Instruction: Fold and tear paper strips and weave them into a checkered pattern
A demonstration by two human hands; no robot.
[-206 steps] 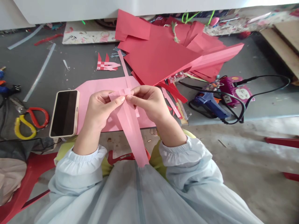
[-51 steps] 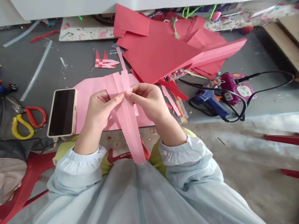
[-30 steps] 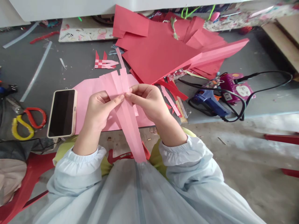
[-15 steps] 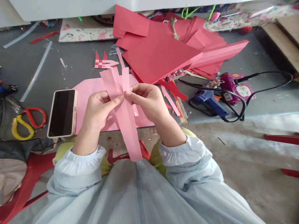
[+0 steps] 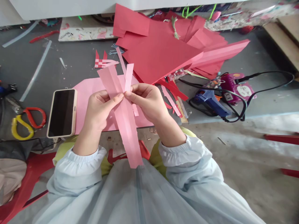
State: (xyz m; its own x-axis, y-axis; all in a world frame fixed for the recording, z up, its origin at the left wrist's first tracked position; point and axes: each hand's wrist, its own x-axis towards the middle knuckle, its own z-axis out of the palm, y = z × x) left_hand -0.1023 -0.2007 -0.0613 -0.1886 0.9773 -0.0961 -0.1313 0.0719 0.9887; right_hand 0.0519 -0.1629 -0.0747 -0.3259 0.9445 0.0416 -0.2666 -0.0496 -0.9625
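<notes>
Both hands pinch one long pink paper strip (image 5: 127, 133) with lengthwise creases. My left hand (image 5: 99, 105) is closed on its left edge, thumb in front. Close beside it, my right hand (image 5: 149, 101) grips the other edge between thumb and fingers. Above the thumbs the strip is split: a wide part leans left and a narrow part (image 5: 129, 77) leans right. Its lower end hangs past the table edge over my lap. Beneath the hands lies a pink paper sheet (image 5: 86, 85). A small red-and-pink woven paper piece (image 5: 100, 63) rests beyond it.
A phone (image 5: 62, 113) and scissors (image 5: 29, 124) lie at left. Red paper sheets (image 5: 161, 49) are heaped at the back. To the right are red and pink scraps (image 5: 171, 93), a blue glue gun (image 5: 211, 101), and a purple box (image 5: 238, 88) with a black cable.
The gap between the strip's two upper parts has widened, with the narrow part tilting right. Its lower end has dropped slightly. Both hands stay nearly in place.
</notes>
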